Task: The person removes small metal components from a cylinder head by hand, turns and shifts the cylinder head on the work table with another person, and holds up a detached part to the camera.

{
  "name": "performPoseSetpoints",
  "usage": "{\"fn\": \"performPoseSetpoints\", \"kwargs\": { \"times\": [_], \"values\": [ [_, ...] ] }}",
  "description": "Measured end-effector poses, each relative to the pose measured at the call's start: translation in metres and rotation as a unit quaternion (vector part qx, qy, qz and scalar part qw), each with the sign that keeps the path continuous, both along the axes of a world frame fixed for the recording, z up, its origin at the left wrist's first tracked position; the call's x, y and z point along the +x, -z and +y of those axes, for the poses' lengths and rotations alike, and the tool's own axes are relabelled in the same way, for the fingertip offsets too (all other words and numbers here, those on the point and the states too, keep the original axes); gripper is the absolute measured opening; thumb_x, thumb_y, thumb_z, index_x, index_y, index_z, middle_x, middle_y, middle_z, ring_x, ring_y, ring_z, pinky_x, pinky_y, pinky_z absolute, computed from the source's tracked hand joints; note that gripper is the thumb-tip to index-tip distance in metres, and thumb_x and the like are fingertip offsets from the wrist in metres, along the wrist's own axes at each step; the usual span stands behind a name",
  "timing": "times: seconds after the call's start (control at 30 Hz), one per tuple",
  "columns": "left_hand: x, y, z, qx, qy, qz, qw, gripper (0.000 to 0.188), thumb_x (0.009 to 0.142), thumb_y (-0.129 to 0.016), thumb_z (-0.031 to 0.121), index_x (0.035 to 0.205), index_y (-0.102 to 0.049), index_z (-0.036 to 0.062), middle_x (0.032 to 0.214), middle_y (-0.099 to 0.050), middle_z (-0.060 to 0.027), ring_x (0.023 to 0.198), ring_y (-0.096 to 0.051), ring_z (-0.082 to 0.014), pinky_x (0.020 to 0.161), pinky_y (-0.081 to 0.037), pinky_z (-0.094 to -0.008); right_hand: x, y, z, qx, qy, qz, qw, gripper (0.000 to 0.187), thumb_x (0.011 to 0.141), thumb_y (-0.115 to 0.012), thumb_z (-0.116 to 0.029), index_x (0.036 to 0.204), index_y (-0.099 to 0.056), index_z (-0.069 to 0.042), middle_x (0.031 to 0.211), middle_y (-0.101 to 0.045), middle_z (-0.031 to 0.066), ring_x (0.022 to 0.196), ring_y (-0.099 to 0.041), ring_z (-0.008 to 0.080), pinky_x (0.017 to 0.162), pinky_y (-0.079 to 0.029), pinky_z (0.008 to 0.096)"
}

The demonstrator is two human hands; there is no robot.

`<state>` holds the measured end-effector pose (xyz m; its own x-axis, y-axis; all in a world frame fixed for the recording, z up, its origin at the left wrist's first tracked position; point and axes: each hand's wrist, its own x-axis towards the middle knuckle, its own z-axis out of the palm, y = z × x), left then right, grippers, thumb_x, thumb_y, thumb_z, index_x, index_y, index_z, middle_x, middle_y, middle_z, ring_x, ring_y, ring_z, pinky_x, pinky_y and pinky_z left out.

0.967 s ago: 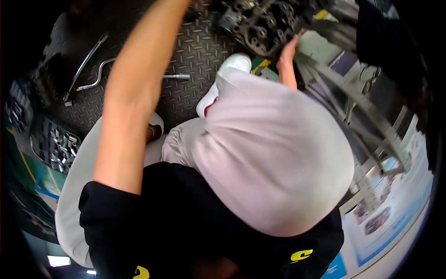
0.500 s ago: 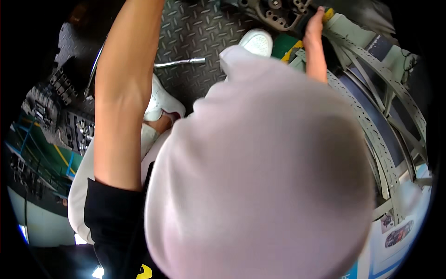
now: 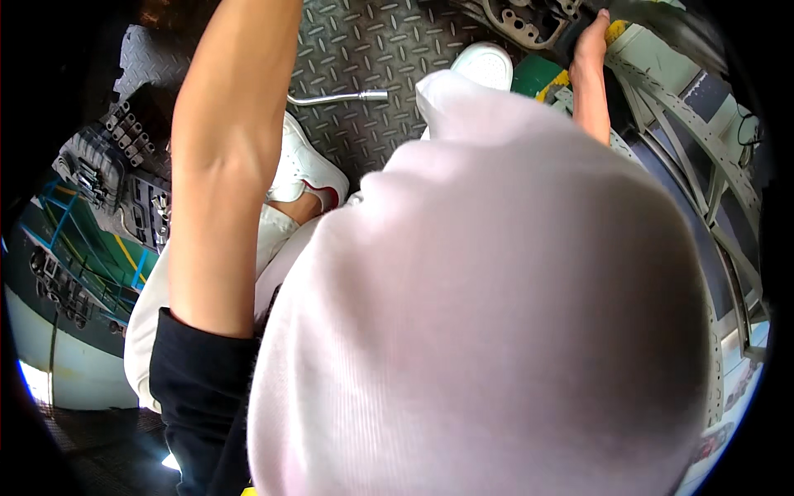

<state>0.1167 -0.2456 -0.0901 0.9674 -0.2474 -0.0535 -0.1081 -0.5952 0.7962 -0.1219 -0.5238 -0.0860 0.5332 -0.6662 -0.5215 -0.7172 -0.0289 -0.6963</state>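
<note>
My right hand (image 3: 590,45) is at the right edge of a dark metal engine casting (image 3: 525,21) at the top of the view. One fingertip points upward along the edge; the other fingers are mostly hidden, and the hand looks closed around the side of the part. Only the lower part of the casting, with its round holes, shows. My left forearm (image 3: 227,165) stretches up past the top edge, so the left hand is out of the picture. A bent silver bar with a socket-like end (image 3: 364,96) lies on the floor between the arms.
My bent leg in pale trousers (image 3: 463,289) fills the middle. White shoes (image 3: 308,165) stand on the diamond-plate floor (image 3: 356,50). On the left lies an open tool case (image 3: 103,174) with sockets. A perforated metal frame (image 3: 686,140) runs down the right side.
The view has shifted a little, so the casting, bar and shoes appear slightly farther right. My right hand stays at the casting's edge, and the bar has not visibly moved on the floor.
</note>
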Motion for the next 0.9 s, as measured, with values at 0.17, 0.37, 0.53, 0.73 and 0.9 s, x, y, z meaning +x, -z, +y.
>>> {"fn": "performPoseSetpoints", "kwargs": {
  "times": [0.17,0.37,0.53,0.73,0.9],
  "values": [
    [-0.011,0.005,0.015,0.010,-0.011,0.019,1.000,0.060,0.072,-0.077,0.032,0.113,-0.060,-0.0089,0.097,-0.069,-0.0206,0.090,-0.067,-0.0276,0.078,-0.053,-0.0383,0.020,0.006,0.030,-0.012,0.001,-0.066,0.998,0.079,0.096,-0.040,-0.060,0.142,-0.041,0.005,0.136,-0.053,0.0158,0.124,-0.051,0.0240,0.106,-0.038,0.0339],
    [-0.016,-0.014,-0.022,-0.003,0.008,0.047,0.999,0.053,0.076,-0.076,0.028,0.110,-0.061,-0.0091,0.097,-0.068,-0.0191,0.089,-0.065,-0.0254,0.077,-0.052,-0.0371,-0.008,0.043,-0.060,0.046,0.043,-0.100,0.993,0.065,0.097,-0.047,-0.052,0.146,-0.043,-0.008,0.153,-0.036,0.0181,0.141,-0.032,0.0295,0.114,-0.028,0.0346],
    [0.006,-0.007,0.002,-0.020,0.007,-0.005,1.000,0.062,0.076,-0.076,0.030,0.116,-0.056,-0.0125,0.102,-0.067,-0.0214,0.091,-0.064,-0.0258,0.080,-0.051,-0.0373,0.028,0.035,-0.048,-0.048,-0.003,-0.016,0.999,0.086,0.092,-0.045,-0.066,0.152,-0.030,-0.008,0.155,-0.034,0.0142,0.142,-0.032,0.0249,0.115,-0.023,0.0304],
    [0.001,-0.029,-0.017,0.092,-0.022,0.092,0.991,0.082,0.078,-0.074,0.050,0.128,-0.047,-0.0088,0.119,-0.059,-0.0332,0.110,-0.060,-0.0425,0.090,-0.048,-0.0433,0.035,0.023,-0.039,-0.062,-0.004,-0.032,0.998,0.072,0.099,-0.033,-0.058,0.106,-0.065,0.006,0.103,-0.064,0.0320,0.107,-0.058,0.0481,0.095,-0.045,0.0472],
    [0.003,-0.014,-0.022,0.039,-0.053,0.064,0.996,0.085,0.078,-0.075,0.039,0.138,-0.038,-0.0092,0.126,-0.054,-0.0354,0.120,-0.053,-0.0463,0.099,-0.044,-0.0449,0.010,0.073,-0.047,-0.411,-0.271,0.061,0.868,0.049,0.102,-0.040,-0.021,0.149,-0.031,-0.011,0.097,-0.057,0.0286,0.082,-0.058,0.0436,0.073,-0.051,0.0514]
  ]
}}
